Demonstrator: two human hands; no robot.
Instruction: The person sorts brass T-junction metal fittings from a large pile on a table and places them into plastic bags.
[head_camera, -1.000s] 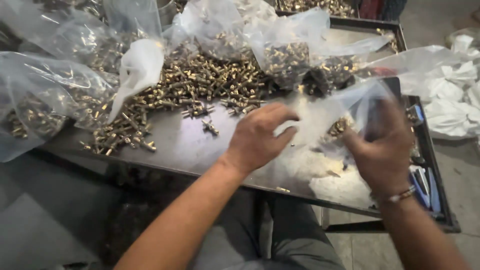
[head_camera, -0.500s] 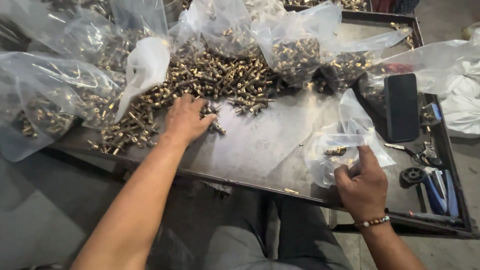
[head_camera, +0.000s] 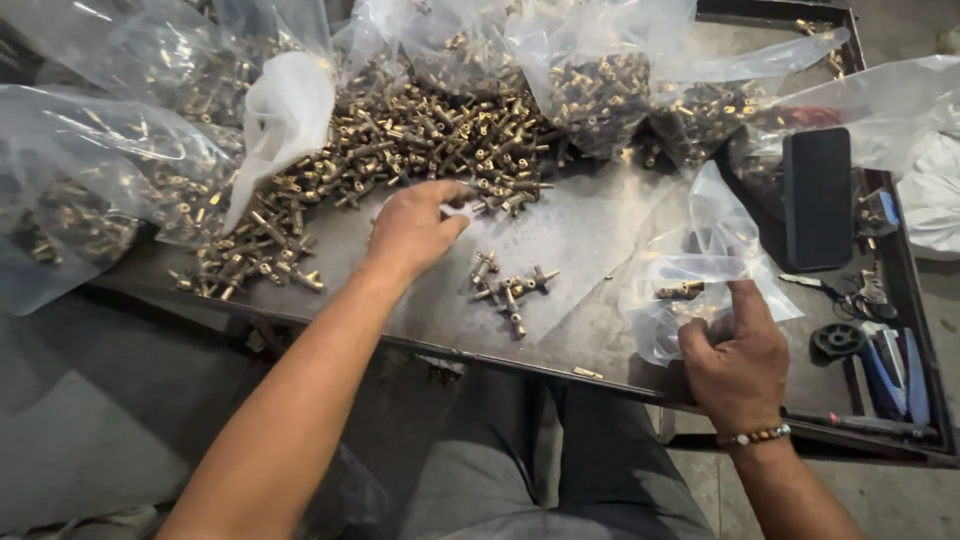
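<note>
Left hand (head_camera: 415, 225) reaches out over the metal tray (head_camera: 590, 340), palm down, its fingers loosely spread near the front edge of the big heap of brass fittings (head_camera: 420, 140); whether anything is pinched under the fingertips cannot be told. Just to its right a small cluster of loose fittings (head_camera: 510, 285) lies apart from the heap on the bare metal. Right hand (head_camera: 738, 360), with a bead bracelet (head_camera: 752, 436) at the wrist, grips the rim of a small clear plastic bag (head_camera: 700, 270) between thumb and fingers, holding it open at the tray's near right side; a few brass pieces (head_camera: 680, 291) lie inside it. Larger clear bags of fittings (head_camera: 90, 190) crowd the left and back of the tray. A dark phone (head_camera: 817, 197) lies to the right of the small bag, with scissors (head_camera: 850, 295) and a blue tool (head_camera: 895, 365) nearby.
</note>
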